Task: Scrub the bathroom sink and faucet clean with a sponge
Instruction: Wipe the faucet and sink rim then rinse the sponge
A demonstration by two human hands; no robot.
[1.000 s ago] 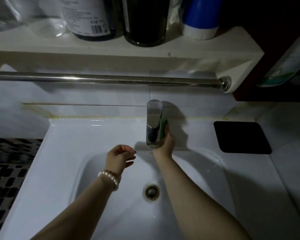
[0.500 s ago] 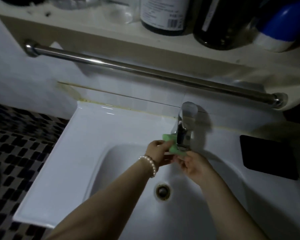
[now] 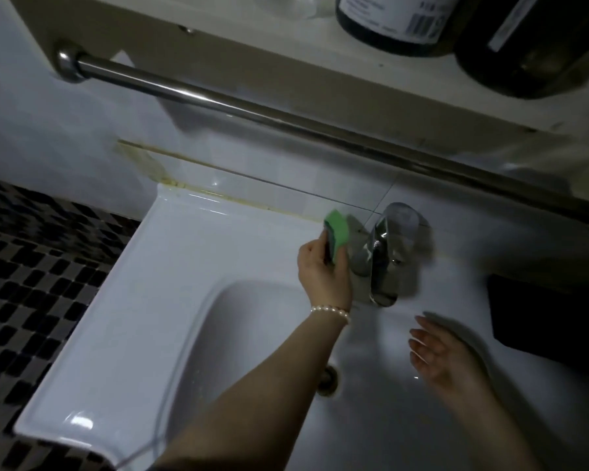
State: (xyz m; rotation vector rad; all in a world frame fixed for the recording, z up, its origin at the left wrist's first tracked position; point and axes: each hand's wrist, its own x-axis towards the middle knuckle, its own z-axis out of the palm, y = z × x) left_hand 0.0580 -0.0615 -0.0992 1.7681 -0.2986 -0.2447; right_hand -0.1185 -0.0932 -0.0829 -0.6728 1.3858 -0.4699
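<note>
Nearest: drain point(image 3: 327, 379) is showing half hidden behind my left forearm, low in the sink point(image 3: 170, 266). Right grip point(image 3: 446, 358) is hovering over the bowl to the right of the drain. Its fingers are straight and spread, and it is holding nothing and touching nothing I can make out. I am judging it free to brace on the rim while the other one scrubs.

Further out: left grip point(image 3: 323, 266), bracelet point(image 3: 330, 311) at the wrist, is closing round the lower half of the sponge point(image 3: 337, 232). The upper half is standing clear above my fingers. The sponge is sitting upright just left of the tap point(image 3: 388, 253), above the flat back of the sink. The frame is blurring here, so I cannot tell whether it is touching the metal.

Step in hand, as I am reading it: wiping the tap's left flank and base.
- Turning the wrist so the broad green face, not an edge, is meeting the chrome.
- Noting a darker layer along one side of the sponge. If that is a scourer, it is probably better kept off the polished metal.
- Working from the lever down to the foot with short strokes, then circling the joint where tap meets sink.
- Pressing lightly near the lever, since a shove there could be turning the water on.

Beyond: a yellowed seam point(image 3: 252, 202) is running along the wall behind the sink and likely wanting the same sponge later. Farthest are the rail point(image 3: 286, 117) and the bottles point(image 3: 395, 18) on the shelf point(image 3: 286, 45). I am keeping the strokes low, well under the rail.
</note>
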